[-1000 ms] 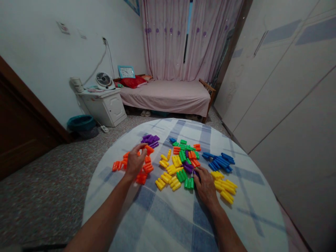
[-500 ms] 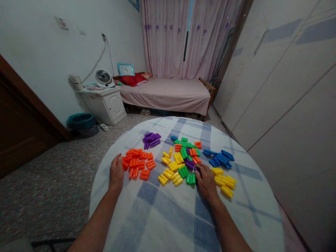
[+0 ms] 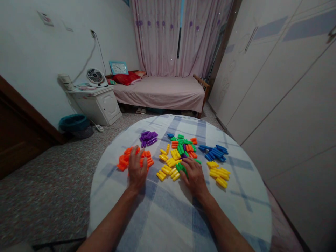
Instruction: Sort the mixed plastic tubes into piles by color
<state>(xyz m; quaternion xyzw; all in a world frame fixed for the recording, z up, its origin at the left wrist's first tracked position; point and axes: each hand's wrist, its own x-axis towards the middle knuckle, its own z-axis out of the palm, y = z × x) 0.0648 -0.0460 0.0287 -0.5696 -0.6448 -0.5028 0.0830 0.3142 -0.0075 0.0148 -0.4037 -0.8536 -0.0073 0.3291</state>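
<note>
**Head view.** The left hand (image 3: 137, 170) lies palm down, fingers spread and released. Its fingertips rest on the orange pieces (image 3: 122, 162), a loose pile that sits under and just beyond the fingers and spills to the hand's outer side. The right hand (image 3: 193, 175) also lies palm down on the checked cloth (image 3: 168, 217). Its fingers (image 3: 189, 164) reach onto the green pieces (image 3: 180, 167) at their tips. Whether they pinch one cannot be told, since the back of the hand hides the fingertips. Between the two hands, just beside the right thumb, lies a cluster of yellow pieces (image 3: 166, 171). Beyond the right fingertips sits a mixed heap (image 3: 183, 147) of green, orange, yellow and purple pieces. To the outer side of the right hand, near but apart from it, lies a second yellow pile (image 3: 219, 172), and beyond that a blue pile (image 3: 214, 153). A purple pile (image 3: 147, 137) lies beyond the left fingertips, apart from the orange pieces. All pieces rest on the cloth. Farther off, beyond both hands, are a bed (image 3: 160, 92) under pink curtains (image 3: 168, 35), a white cabinet (image 3: 97, 105) bearing a fan (image 3: 96, 76), a clock (image 3: 118, 67), a teal basin (image 3: 74, 122) on the floor, and wardrobe doors (image 3: 275, 87) on the right hand's side
</note>
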